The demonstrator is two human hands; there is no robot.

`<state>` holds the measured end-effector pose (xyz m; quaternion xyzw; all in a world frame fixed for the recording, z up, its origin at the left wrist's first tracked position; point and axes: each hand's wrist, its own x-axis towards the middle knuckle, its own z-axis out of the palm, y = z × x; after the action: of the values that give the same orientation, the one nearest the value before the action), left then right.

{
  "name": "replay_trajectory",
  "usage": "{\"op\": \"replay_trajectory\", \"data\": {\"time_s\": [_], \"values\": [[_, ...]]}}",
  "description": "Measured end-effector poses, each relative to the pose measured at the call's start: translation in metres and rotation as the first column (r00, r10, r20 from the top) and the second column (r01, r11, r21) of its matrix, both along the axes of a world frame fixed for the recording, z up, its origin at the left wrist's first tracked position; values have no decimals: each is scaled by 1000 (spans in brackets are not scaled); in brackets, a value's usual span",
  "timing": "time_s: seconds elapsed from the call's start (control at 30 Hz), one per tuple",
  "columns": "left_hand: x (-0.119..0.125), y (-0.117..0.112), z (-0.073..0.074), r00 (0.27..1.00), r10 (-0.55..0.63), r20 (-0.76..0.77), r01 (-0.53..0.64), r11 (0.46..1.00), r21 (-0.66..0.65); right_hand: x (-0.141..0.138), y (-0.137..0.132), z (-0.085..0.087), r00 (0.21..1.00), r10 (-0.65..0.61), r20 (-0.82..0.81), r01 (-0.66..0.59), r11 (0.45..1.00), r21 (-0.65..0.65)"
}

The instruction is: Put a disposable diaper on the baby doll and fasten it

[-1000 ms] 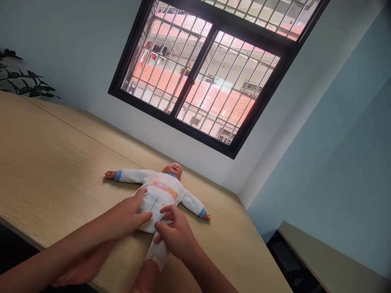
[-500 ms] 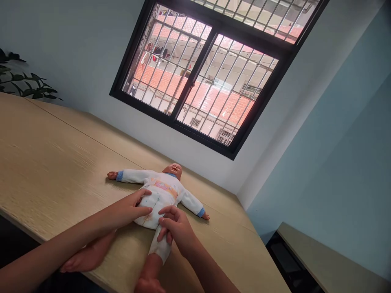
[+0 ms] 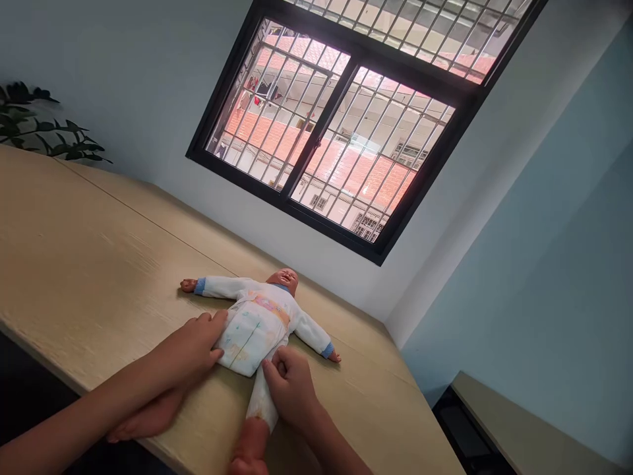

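Observation:
A baby doll [image 3: 284, 280] lies face up on the wooden table with its arms spread. It wears a white long-sleeved top with blue cuffs and a white printed diaper [image 3: 243, 340] with a line down its front. My left hand [image 3: 200, 340] is closed at the diaper's left edge, thumb against it, some fingertips hidden. On the other side my right hand [image 3: 291, 379] is curled in a pinch at the diaper's edge by the hip. Below it extends a leg in a white pant leg [image 3: 263, 399]. The other foot [image 3: 148, 419] shows under my left forearm.
The wooden table [image 3: 99, 264] runs back to the wall, beneath a barred, black-framed window [image 3: 316, 142]. A leafy plant [image 3: 54, 125] stands at the far left. At the lower right is a lower cabinet [image 3: 524, 422]. The table's near edge lies under my left forearm.
My left hand has drawn back from the diaper's front to its left edge. My right hand's loosely spread fingers have curled in at the hip. The view has shifted slightly.

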<state>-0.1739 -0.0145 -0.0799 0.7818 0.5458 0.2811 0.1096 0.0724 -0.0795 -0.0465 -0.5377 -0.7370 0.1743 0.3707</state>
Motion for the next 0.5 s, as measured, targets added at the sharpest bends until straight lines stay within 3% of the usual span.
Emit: {"op": "replay_trajectory", "data": {"time_s": [0.27,0.5], "values": [[7,-23,16,984,41,-171,-55,996,-76,-3,-6,-12,997,76,-13,-75,994,75],[2,-27,17,987,-3,-158,-2,1000,-31,1,-5,-12,994,95,-52,-82,974,213]]}}
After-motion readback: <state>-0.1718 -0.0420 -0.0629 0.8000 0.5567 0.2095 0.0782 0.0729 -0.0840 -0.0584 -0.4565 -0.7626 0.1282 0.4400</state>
